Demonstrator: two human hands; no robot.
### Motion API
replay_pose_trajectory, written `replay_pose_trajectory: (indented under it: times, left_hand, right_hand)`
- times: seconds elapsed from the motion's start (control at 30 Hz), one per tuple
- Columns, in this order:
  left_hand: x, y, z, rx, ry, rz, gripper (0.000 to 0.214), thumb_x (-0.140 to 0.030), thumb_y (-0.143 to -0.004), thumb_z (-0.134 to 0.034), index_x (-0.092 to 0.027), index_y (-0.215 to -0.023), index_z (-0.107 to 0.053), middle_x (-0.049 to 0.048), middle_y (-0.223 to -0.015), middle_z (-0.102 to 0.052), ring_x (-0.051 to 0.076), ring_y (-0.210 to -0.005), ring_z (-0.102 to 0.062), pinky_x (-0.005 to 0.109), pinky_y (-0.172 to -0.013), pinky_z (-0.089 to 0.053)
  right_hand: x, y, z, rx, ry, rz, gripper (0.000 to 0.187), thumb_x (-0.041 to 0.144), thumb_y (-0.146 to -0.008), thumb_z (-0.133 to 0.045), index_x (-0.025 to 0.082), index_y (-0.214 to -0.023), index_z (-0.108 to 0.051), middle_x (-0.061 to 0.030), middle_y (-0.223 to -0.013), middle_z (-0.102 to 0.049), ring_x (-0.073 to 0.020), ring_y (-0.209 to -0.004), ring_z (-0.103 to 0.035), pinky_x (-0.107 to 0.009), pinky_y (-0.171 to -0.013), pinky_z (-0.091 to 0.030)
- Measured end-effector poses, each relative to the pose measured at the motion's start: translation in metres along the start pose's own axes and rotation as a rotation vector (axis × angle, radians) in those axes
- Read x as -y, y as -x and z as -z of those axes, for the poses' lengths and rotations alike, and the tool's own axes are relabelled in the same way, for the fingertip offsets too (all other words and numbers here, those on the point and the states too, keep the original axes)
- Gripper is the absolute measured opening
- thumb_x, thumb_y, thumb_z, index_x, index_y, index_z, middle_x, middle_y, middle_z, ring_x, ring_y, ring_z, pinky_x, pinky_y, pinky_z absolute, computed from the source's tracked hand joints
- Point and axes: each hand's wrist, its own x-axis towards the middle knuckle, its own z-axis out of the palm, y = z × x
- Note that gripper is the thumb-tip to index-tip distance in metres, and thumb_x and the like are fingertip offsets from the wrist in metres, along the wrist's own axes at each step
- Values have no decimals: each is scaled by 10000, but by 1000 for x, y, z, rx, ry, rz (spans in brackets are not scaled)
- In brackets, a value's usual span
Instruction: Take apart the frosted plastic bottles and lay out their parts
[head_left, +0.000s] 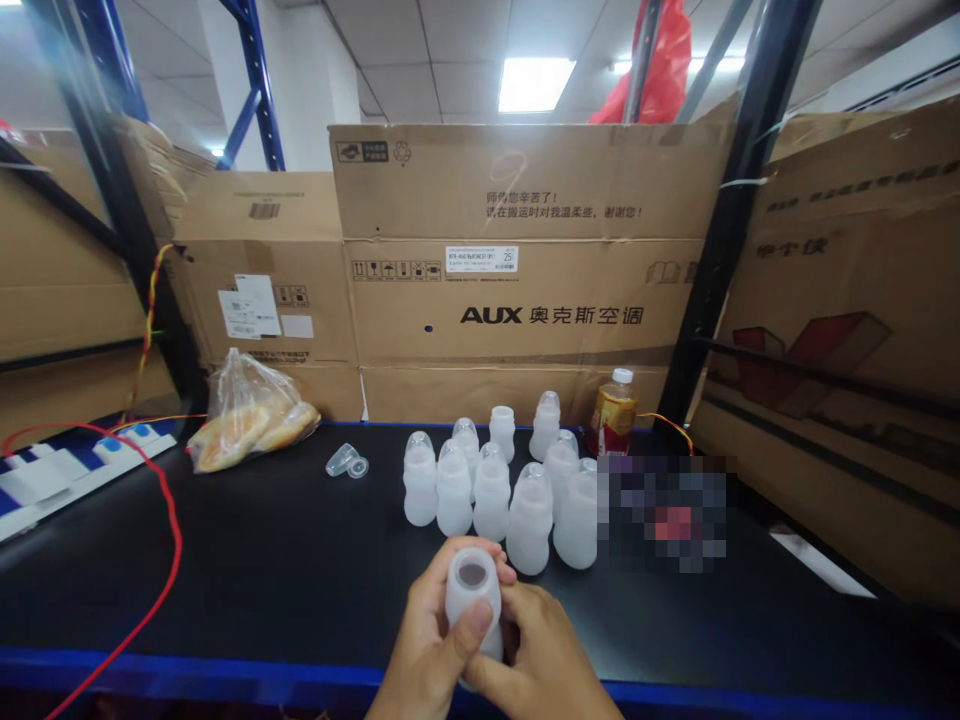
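At the near edge of the table, a frosted baby bottle point(486, 580) is held with its open mouth tipped toward me and no cap on it. My left hand point(429, 628) wraps round it from the left, thumb across its front. On the other side my right hand point(546, 640) grips its lower part; some of its fingers are hidden behind the bottle. Just beyond stand several more baby bottles point(529, 528), most with clear domed caps. One at the back, an uncapped bottle point(502, 435), shows an open rim. A loose clear cap point(341, 459) lies farther left beside a small clear ring-shaped piece point(358, 467).
Bread in a plastic bag point(251, 415) rests at the back left. A drink bottle point(613, 412) stands behind the group, near a blurred-out patch. Cardboard boxes point(525, 280) wall the back and sides. Along the left hang a red cable point(174, 540) and a power strip point(71, 490).
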Motion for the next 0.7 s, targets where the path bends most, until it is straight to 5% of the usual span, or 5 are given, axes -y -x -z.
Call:
replay_pose_trajectory:
  times: [0.7]
  left_hand:
    - [-4,3,2,28,-75,-13,596,-663,-838,-840,-219,-1232,-788,115,-1113,-831,307,-1068,-778,347,-929,-595]
  right_hand:
    - [6,4,0,-53,-64,-12,178,284,-750,-768,200,-906,-772,-31,-835,-781,-224,-753,-715,-288,-705,-495]
